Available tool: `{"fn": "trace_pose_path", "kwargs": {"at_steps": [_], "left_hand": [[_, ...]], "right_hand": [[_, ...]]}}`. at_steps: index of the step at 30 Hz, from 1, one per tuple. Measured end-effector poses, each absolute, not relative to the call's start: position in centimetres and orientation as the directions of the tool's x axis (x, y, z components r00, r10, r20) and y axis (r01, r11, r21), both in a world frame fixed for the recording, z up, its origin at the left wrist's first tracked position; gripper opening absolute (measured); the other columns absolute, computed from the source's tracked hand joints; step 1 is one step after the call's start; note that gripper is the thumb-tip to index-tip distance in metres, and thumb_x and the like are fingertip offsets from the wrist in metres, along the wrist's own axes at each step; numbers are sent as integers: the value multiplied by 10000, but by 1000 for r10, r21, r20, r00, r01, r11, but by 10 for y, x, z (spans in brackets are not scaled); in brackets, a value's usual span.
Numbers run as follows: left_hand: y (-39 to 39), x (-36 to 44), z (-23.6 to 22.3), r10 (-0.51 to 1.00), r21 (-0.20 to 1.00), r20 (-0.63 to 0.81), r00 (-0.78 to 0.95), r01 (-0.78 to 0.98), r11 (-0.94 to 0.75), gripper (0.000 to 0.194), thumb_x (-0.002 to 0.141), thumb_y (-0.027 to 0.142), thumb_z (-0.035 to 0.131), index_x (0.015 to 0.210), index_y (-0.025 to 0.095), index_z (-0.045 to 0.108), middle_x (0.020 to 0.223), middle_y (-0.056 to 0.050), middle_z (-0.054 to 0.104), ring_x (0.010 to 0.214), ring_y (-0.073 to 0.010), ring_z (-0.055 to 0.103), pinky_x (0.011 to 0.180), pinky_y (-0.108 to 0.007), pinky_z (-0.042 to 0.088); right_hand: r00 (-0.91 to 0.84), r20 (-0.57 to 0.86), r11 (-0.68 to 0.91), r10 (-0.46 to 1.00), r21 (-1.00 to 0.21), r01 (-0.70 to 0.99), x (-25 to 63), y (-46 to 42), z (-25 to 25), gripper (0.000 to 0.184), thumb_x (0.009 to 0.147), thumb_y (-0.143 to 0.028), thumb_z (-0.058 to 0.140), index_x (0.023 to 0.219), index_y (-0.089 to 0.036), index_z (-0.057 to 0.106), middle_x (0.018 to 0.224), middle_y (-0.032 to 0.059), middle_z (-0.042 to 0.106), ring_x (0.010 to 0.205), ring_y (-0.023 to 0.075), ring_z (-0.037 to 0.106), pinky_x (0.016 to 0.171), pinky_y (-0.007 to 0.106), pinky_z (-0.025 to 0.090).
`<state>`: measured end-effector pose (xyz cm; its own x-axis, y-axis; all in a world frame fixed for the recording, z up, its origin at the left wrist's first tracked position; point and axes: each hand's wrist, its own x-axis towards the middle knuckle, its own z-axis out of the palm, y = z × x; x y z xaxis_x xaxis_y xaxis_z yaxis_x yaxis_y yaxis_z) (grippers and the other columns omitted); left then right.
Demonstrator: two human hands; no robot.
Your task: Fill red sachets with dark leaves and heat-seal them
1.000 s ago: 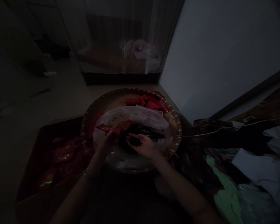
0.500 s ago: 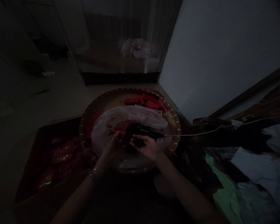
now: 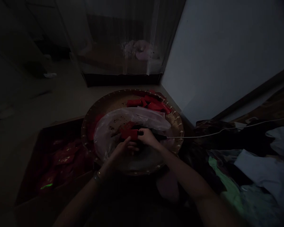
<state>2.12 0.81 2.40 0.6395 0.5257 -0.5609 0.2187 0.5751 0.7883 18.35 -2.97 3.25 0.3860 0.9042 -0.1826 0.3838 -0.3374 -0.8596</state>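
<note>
My left hand holds a small red packet, thumb along its near side and fingers underneath. At the packet's right end is my right hand, fingers closed and pointing into the opening, with some dark loose leaves at the fingertips. Both hands are above a clear plastic sheet or bag spread inside a round woven bamboo tray. A dark tool with a white cord lies behind my right hand. The dim light hides much of what lies beneath.
Several red packets lie at the tray's far side. To the left stands a box of shiny red packs. The white cord runs off right over piled clothes. A pale wall and a sheer curtain rise behind.
My right hand, palm up with dark leaves half a second ago, has turned over and closed at the packet's end. My left hand has brought the red packet up to it.
</note>
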Motion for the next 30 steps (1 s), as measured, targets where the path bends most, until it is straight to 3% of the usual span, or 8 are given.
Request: {"fn": "trace_pose_path", "kwargs": {"at_steps": [2, 4, 6, 8, 11, 17, 22, 30], "left_hand": [[4, 16, 24, 789, 927, -312, 530, 351, 131, 432, 700, 569, 654, 816, 155, 609, 712, -50, 645, 671, -184, 592, 605, -281, 447], [3, 13, 24, 903, 862, 57, 427, 435, -260, 459, 652, 490, 723, 957, 177, 580, 889, -61, 637, 826, -218, 600, 717, -323, 470], [7, 13, 24, 867, 762, 283, 410, 452, -463, 453, 699, 403, 697, 1065, 189, 539, 1025, -82, 599, 932, -231, 585, 795, -351, 472], [15, 15, 24, 828, 699, 366, 424, 462, -546, 330, 759, 299, 628, 1058, 190, 540, 1025, -85, 582, 937, -224, 579, 813, -357, 475], [27, 17, 27, 820, 654, 389, 419, 501, -566, 219, 782, 243, 592, 991, 181, 568, 964, -81, 576, 909, -223, 575, 810, -363, 478], [28, 21, 34, 813, 698, 305, 496, 465, -545, 298, 750, 323, 668, 1002, 195, 574, 973, -65, 579, 928, -225, 571, 811, -353, 480], [36, 16, 33, 801, 712, 248, 545, 458, -532, 281, 723, 149, 596, 1000, 194, 607, 966, -74, 604, 903, -229, 568, 834, -345, 456], [50, 19, 50, 793, 784, 190, 579, 396, -478, 162, 685, 136, 619, 752, 227, 735, 818, -63, 672, 808, -232, 578, 801, -305, 427]], "right_hand": [[407, -132, -310, 904, -856, 413, 182, -26, 28, 90, 649, -174, 613, 711, -137, 666, 620, -25, 602, 568, 105, 521, 533, 197, 366], [416, -92, -288, 905, -851, 439, 179, -23, 26, 79, 629, -173, 610, 679, -137, 660, 636, -21, 617, 609, 116, 543, 577, 205, 379], [417, -59, -265, 907, -850, 455, 174, -22, 26, 73, 617, -169, 604, 661, -139, 654, 647, -19, 627, 630, 120, 550, 603, 208, 382], [417, -45, -250, 908, -855, 454, 170, -21, 26, 63, 616, -172, 603, 648, -141, 646, 647, -20, 628, 629, 120, 547, 609, 209, 380], [415, -55, -249, 908, -868, 430, 165, -22, 24, 59, 613, -177, 610, 649, -140, 639, 633, -25, 618, 625, 122, 545, 601, 209, 375], [415, -115, -284, 903, -883, 374, 161, -23, 24, 61, 605, -105, 587, 641, -140, 622, 591, -27, 591, 602, 114, 544, 563, 198, 370], [354, -356, -444, 865, -872, 208, 164, -26, 31, 20, 711, -168, 596, 699, -166, 580, 411, -86, 436, 363, 56, 402, 393, 158, 289], [235, -444, -466, 864, -884, 43, 174, -27, 40, 105, 777, -163, 631, 714, -162, 546, 425, -92, 443, 331, 40, 374, 327, 141, 270]]}}
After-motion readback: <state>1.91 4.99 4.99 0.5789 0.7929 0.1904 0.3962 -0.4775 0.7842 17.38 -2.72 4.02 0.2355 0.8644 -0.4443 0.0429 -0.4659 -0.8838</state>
